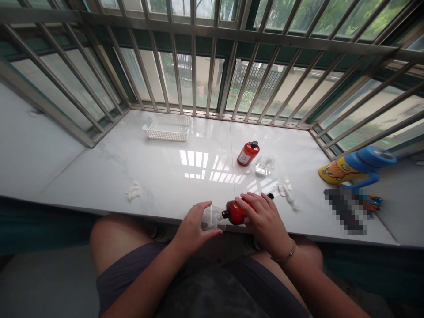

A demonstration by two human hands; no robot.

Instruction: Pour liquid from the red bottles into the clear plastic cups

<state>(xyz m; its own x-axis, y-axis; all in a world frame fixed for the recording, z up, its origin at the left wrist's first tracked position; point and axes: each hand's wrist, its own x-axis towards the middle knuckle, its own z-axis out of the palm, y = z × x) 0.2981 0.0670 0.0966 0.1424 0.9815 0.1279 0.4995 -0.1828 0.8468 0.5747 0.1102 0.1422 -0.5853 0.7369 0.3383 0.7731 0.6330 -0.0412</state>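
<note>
My right hand point(261, 218) is wrapped round a red bottle point(236, 213), which lies tilted nearly sideways with its uncapped dark neck pointing left. The neck is at the mouth of a small clear container point(209, 217) that my left hand point(192, 227) grips between thumb and fingers, near the front edge of the counter. A black cap point(270, 196) shows just beyond my right fingers. Farther back stands a second red bottle point(248, 153) with a white label and a black cap. Beside it is a clear plastic box point(264, 165), its contents hard to make out.
A white perforated basket point(168, 129) stands at the back left of the white counter point(99, 176). Crumpled tissue point(134, 191) lies at left, another crumpled white piece point(288, 195) at right. A blue-and-yellow flask point(354, 165) stands far right by a blurred-out item point(346, 212). Metal bars point(212, 75) line the back.
</note>
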